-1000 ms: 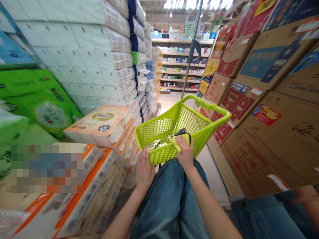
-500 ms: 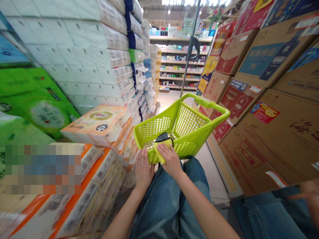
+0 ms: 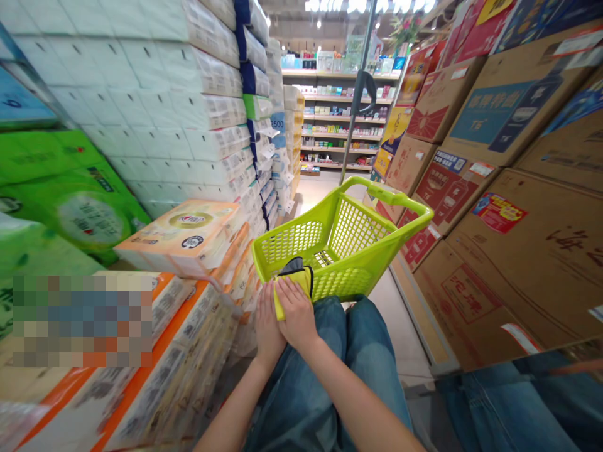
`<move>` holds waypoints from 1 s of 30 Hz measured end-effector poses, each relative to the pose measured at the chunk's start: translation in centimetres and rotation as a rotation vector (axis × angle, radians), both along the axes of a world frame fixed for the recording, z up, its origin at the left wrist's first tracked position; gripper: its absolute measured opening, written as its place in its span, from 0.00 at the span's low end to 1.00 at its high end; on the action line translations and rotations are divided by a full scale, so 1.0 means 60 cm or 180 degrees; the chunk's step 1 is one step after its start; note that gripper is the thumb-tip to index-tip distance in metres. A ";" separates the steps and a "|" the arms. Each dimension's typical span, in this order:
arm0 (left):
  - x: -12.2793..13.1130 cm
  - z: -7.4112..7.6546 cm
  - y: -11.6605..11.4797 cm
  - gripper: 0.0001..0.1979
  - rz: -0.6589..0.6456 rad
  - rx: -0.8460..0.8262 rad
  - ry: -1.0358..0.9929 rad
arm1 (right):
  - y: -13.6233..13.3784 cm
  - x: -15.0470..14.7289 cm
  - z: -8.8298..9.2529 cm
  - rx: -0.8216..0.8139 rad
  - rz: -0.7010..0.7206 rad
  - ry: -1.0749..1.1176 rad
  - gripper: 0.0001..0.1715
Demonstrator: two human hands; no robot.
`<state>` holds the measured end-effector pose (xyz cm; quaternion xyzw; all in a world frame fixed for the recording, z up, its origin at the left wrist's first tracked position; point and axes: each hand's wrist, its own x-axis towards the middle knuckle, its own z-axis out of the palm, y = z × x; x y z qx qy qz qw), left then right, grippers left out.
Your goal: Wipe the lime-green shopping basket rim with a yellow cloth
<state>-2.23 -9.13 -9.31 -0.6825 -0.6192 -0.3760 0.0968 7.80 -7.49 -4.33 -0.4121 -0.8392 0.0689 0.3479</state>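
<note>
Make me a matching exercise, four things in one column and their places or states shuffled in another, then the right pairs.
1. Yellow cloth with black edging
2. Lime-green plastic shopping basket
3. Orange-and-white rectangular pack
4. Brown cardboard boxes

A. stacked right of the basket
B. has perforated sides
C. under the right hand
D. left of the basket

Pairs: 1-C, 2-B, 3-D, 4-A.

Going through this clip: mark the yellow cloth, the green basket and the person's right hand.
Yellow cloth (image 3: 301, 275): head view, upper face beyond the fingers.
Green basket (image 3: 358, 282): head view, side wall nearest the knees.
Right hand (image 3: 298, 314): head view, back of the hand.
</note>
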 end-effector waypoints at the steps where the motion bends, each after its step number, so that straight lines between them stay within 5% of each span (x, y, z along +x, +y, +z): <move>1: -0.002 0.001 0.000 0.34 -0.0006 -0.0034 0.0032 | 0.004 0.010 0.001 0.0022 0.0130 -0.0054 0.39; 4: -0.002 0.010 -0.002 0.36 -0.0025 -0.0128 0.0084 | 0.035 0.082 0.007 0.0107 0.0328 -0.0198 0.41; 9: 0.005 0.024 -0.004 0.35 -0.0013 -0.0080 0.0037 | 0.092 0.199 0.014 0.0171 -0.0655 0.0103 0.41; 13: 0.010 0.021 -0.003 0.36 0.0024 -0.0026 -0.0042 | 0.077 0.147 0.014 0.0074 -0.1053 0.0214 0.41; 19: 0.000 0.004 -0.002 0.34 -0.0004 0.0010 0.0058 | 0.007 0.002 0.004 0.0026 -0.0063 0.0035 0.39; 24: -0.004 0.013 -0.003 0.36 -0.0083 -0.0075 0.0068 | 0.045 0.090 0.018 0.0070 0.0298 -0.0246 0.41; 27: 0.000 0.020 -0.004 0.36 -0.0024 -0.0112 0.0055 | 0.086 0.175 0.026 0.0091 -0.0275 -0.0109 0.41; 30: 0.006 0.022 -0.004 0.36 -0.0003 -0.0094 0.0017 | 0.101 0.194 0.028 0.0132 -0.0933 0.0093 0.38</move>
